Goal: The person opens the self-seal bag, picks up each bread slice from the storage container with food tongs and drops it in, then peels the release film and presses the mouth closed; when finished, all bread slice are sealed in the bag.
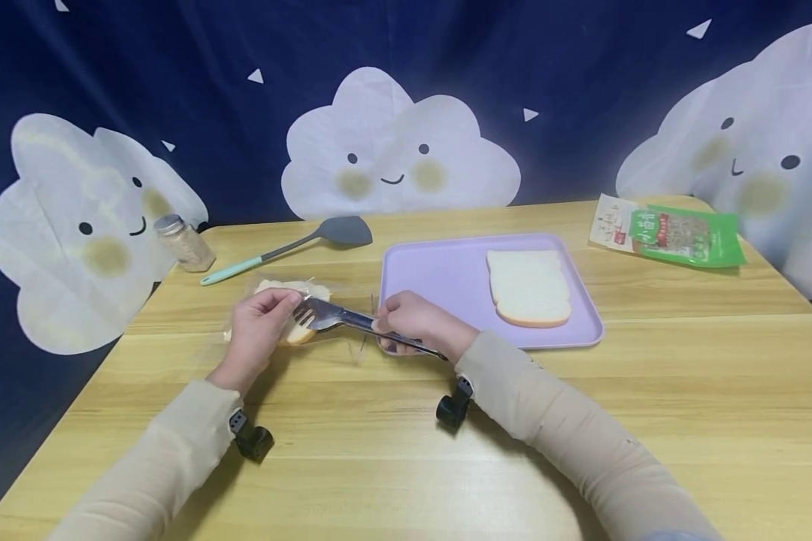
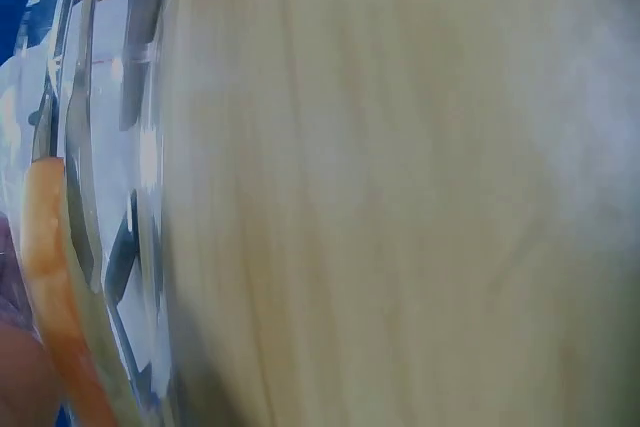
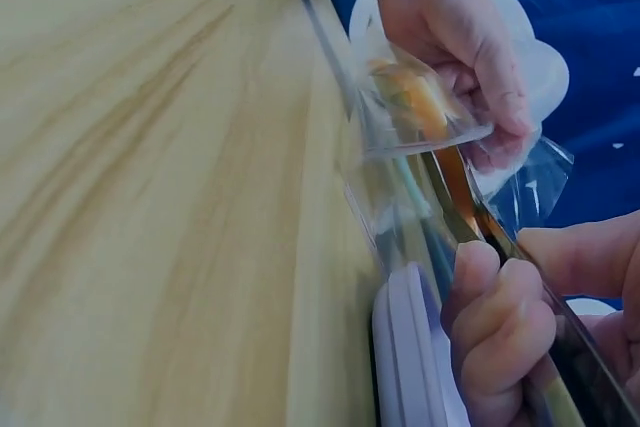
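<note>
My right fingers (image 3: 510, 347) are closed around long, dark, shiny metal tongs (image 1: 359, 320); my left fingers (image 3: 497, 72) pinch a clear plastic bag (image 3: 540, 182). Inside the bag: one white bread slice with orange-brown crust (image 1: 301, 336). The tongs' head reaches in beside it; whether it grips the slice, I cannot tell. Right of the bag, a lavender rectangular tray (image 1: 433, 263) bears a second white bread slice (image 1: 531, 289). Beyond, on the wood-grain surface (image 1: 352, 466): grey-headed, mint-handled spatula (image 1: 291, 246), metal-lidded clear jar (image 1: 188, 248), green-and-white packets (image 1: 690, 237).
</note>
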Available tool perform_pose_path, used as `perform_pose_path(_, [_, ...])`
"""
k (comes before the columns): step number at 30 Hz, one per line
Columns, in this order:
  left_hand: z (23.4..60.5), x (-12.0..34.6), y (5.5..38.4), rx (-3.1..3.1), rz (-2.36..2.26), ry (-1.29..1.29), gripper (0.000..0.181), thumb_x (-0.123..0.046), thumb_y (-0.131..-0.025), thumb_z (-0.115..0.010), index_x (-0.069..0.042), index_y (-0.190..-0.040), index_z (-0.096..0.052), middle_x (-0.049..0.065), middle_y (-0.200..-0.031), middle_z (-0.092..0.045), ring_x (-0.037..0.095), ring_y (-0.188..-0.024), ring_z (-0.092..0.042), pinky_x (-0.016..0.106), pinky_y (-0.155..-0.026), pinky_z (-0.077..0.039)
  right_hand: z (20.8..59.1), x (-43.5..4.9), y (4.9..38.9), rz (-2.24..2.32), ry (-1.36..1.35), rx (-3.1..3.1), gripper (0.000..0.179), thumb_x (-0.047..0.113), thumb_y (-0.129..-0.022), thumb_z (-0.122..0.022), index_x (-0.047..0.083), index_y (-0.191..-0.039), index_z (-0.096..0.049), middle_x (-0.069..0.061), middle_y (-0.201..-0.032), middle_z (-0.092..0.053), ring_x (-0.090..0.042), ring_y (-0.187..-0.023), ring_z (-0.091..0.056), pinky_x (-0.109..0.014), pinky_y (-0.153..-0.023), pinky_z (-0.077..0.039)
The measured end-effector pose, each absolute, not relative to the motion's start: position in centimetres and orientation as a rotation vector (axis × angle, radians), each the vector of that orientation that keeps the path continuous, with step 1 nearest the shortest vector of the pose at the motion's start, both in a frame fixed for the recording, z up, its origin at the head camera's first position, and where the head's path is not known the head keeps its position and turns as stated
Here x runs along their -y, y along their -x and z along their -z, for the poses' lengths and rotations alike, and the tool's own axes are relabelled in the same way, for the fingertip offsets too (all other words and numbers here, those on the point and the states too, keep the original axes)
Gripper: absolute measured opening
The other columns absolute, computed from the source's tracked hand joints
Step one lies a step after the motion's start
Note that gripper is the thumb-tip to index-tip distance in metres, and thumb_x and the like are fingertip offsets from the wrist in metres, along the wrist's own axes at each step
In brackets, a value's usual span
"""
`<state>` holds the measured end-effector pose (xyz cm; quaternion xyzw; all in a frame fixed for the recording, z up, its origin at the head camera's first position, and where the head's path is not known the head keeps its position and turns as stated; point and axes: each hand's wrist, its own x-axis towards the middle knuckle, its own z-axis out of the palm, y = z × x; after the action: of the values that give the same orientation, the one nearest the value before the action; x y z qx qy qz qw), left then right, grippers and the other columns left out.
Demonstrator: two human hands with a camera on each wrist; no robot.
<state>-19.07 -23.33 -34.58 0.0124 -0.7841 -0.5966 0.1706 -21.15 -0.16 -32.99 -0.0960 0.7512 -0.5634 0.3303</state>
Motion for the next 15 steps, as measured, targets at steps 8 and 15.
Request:
perform_pose_path(8, [34.7,22.1,18.7,2.075,1.938,0.041,0.019,-0.005,-0.086,-0.064,-0.018,-0.074,-0.07,-0.009,-0.078,-0.069,0.005,-0.077,-0.063,0.017,-0.072,-0.051,33.3,1.4,21.1,1.437,0.26,-2.041,0.005,0.006,-0.091,-0.053,0.001,-0.089,-0.052,-0.008,-0.058,-0.053,-0.011,-0.039,-0.04,-0.022,-0.037,-0.033])
perform_pose_path(15, [33.8,22.5,19.1,2.124,1.788,-0.035,0.011,-0.007,-0.085,-0.066,-0.013,-0.077,-0.072,-0.006,-0.08,-0.07,0.006,-0.078,-0.063,0.017,-0.069,-0.05,33.1,1.9,21.0,1.342,0.282,-2.136,0.015,0.007,-0.091,-0.053,0.006,-0.078,-0.047,-0.007,-0.055,-0.05,-0.01,-0.038,-0.036,-0.021,-0.036,-0.03])
